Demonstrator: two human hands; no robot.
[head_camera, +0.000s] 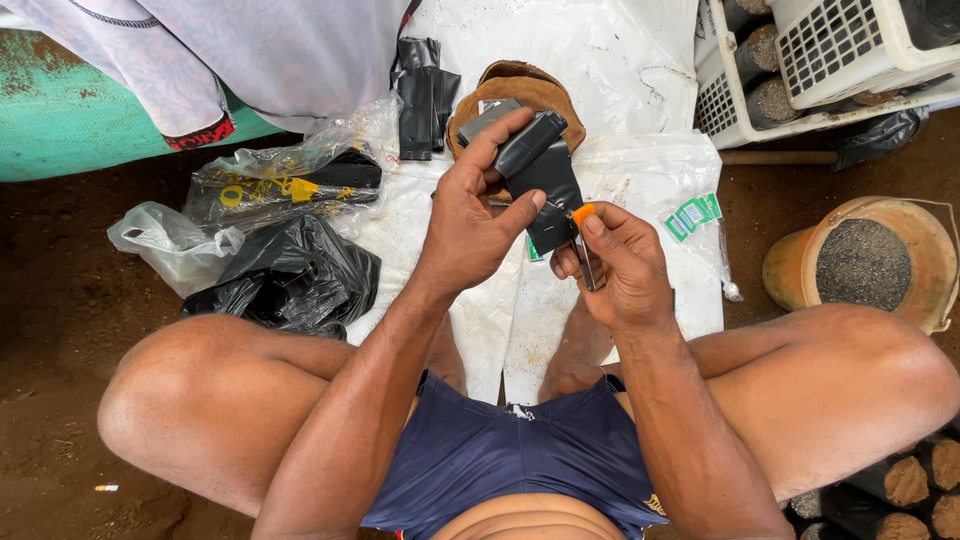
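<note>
Shorts (520, 460), navy ones, were closest to the lens, with bare knees spread out to both sides since the person was squatting low. Up above that, the black bag (540, 175) was the main thing, held out in front over a white sheet (640, 190) spread on the dirt. Left hand (470, 215) was wrapped round the bag's near side, thumb pressed on its face and fingers curled up behind the top edge, so a firm closed grip. Right hand (615, 265) was pinched tight on a small cutter (584, 240) with an orange tip, the tip touching the bag's lower corner. Just behind the bag sat a brown slab (520, 95) with more black bags (425, 95) beside it. Off to the left lay a clear packet (285, 180) with yellow bits inside, a crumpled clear bag (170, 245), and a black plastic heap (290, 275). Over on the right stood an orange bucket (930, 240) full of grey grit, and a white crate (790, 95) at the top corner held filled dark tubes.
</note>
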